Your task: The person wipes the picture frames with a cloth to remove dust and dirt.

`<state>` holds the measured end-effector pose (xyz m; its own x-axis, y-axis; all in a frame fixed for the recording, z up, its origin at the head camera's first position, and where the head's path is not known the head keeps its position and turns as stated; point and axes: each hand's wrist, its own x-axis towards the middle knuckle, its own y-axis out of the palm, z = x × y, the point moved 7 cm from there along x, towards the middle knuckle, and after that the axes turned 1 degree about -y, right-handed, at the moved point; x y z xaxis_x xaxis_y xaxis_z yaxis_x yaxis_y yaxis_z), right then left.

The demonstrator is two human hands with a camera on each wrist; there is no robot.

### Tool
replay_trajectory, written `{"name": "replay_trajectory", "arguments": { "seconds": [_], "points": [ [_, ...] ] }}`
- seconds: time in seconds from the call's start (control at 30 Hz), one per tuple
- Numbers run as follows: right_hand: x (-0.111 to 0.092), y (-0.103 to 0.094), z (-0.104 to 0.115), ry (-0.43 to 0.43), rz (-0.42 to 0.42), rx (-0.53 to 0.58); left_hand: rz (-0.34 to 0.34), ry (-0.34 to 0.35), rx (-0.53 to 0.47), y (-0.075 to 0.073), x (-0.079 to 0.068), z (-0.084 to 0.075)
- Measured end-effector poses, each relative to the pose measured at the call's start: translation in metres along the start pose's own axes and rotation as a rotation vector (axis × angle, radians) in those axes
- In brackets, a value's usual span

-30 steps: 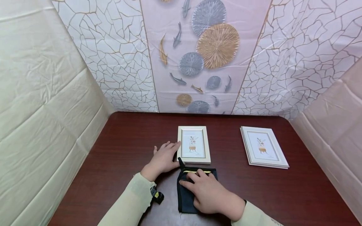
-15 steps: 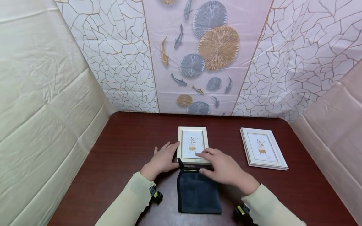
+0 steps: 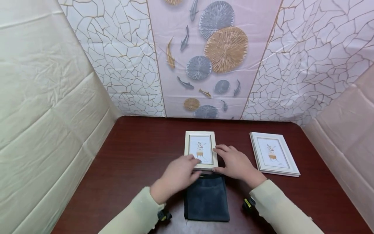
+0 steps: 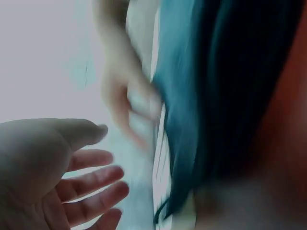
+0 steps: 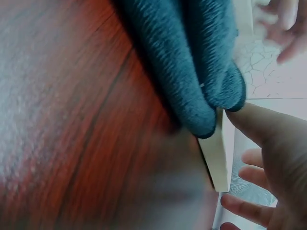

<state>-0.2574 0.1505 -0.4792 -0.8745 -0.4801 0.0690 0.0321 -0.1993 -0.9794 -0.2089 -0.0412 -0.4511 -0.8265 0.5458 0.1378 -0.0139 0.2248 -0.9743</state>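
A cream picture frame [image 3: 186, 146] with a plant print lies flat at the middle of the table. Directly in front of it is a folded dark blue cloth [image 3: 207, 200] with black edging, its thick folds showing in the right wrist view. My left hand [image 3: 178, 174] hovers around the frame's near left corner, blurred; in the left wrist view its fingers are spread and hold nothing. Beside the frame's right edge is my right hand [image 3: 238, 164], fingertips at the side and thumb by the near right corner. The left hand hides the cloth's far left corner.
Further right on the dark red table [image 3: 140, 139] lies a stack of white picture frames [image 3: 289, 149] with a similar print on top. Fabric walls stand behind the table and along its left and right sides.
My right hand has left the cloth and gone forward to the frame's right edge. The left hand has come off the frame's left edge and moved right, toward its near corner.
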Motion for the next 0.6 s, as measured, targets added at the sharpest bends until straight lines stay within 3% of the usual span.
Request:
{"name": "replay_trajectory", "arguments": {
  "seconds": [0.1,0.23,0.43,0.6],
  "points": [
    [0.002,0.004,-0.001,-0.017,0.008,-0.010,0.052,0.099,0.038,0.010,-0.006,-0.034],
    [0.003,0.007,0.001,-0.040,0.015,-0.022,0.113,0.139,0.117,0.026,-0.014,-0.057],
    [0.002,0.011,0.001,-0.025,0.042,-0.024,0.234,0.134,0.175,0.046,-0.022,-0.062],
    [0.003,0.010,-0.001,-0.023,0.049,-0.029,0.281,0.123,0.161,0.050,-0.024,-0.058]
  ]
}}
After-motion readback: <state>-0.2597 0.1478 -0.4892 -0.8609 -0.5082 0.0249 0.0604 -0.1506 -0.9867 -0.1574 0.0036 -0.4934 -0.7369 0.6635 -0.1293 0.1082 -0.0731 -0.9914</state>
